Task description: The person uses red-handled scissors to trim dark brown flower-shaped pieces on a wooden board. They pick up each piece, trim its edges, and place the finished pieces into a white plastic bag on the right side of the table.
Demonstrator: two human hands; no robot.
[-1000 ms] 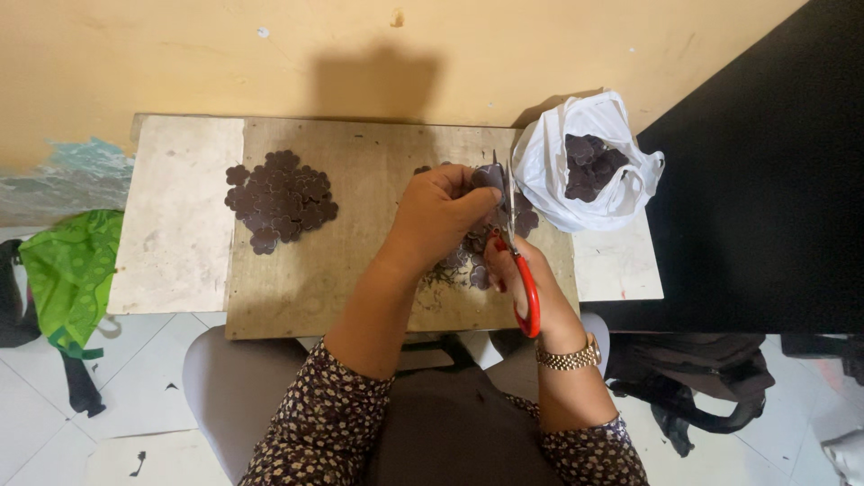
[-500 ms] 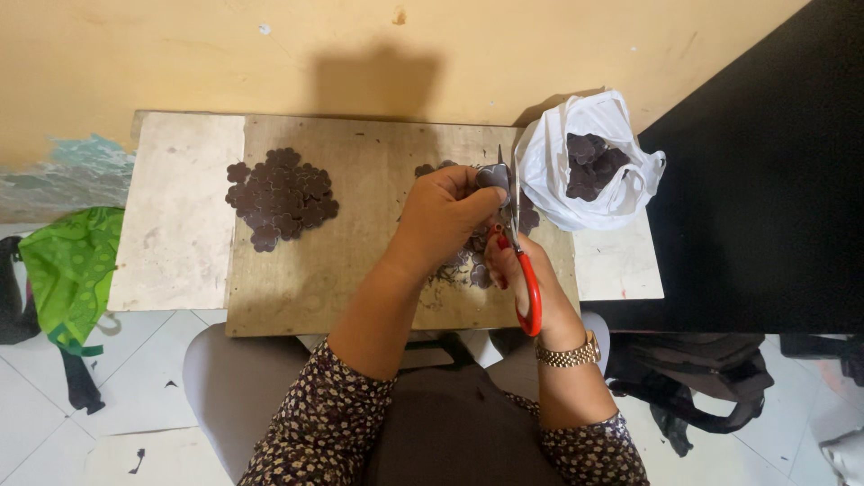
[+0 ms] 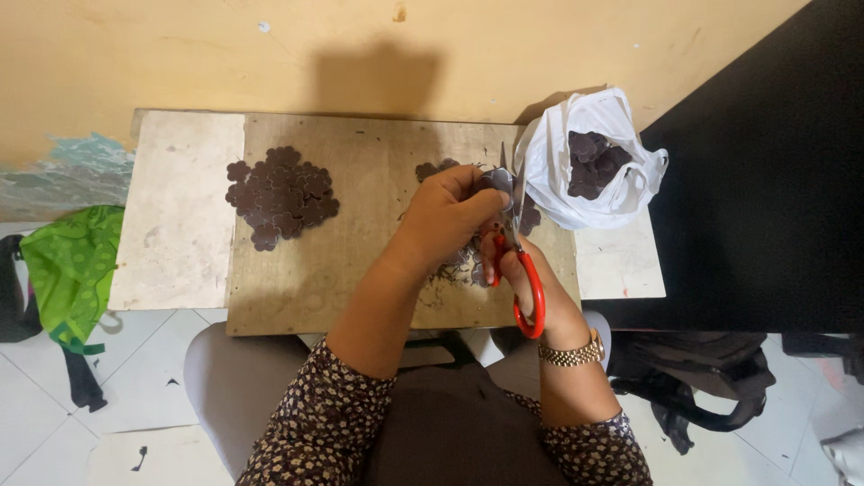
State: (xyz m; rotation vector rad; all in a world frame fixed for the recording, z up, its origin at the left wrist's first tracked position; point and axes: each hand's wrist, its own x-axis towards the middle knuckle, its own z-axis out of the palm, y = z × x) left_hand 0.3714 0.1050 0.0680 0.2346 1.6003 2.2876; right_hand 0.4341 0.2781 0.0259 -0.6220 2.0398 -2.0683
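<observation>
My left hand (image 3: pixel 447 214) pinches a small dark flower-shaped cutout (image 3: pixel 500 180) above the wooden board (image 3: pixel 360 261). My right hand (image 3: pixel 524 274) grips red-handled scissors (image 3: pixel 519 261), whose blades point up against the cutout. Under my hands lie more dark pieces and thin trimmings (image 3: pixel 454 270). A pile of dark flower-shaped cutouts (image 3: pixel 282 195) sits on the board's left part, apart from both hands.
A white plastic bag (image 3: pixel 589 162) holding more dark pieces stands at the table's right end. The pale table top (image 3: pixel 175 216) meets a yellow wall. A green bag (image 3: pixel 67 270) lies on the tiled floor at left, a dark bag (image 3: pixel 693 378) at right.
My hands have stayed in place over the board; the scissors and the cutout have shifted only slightly.
</observation>
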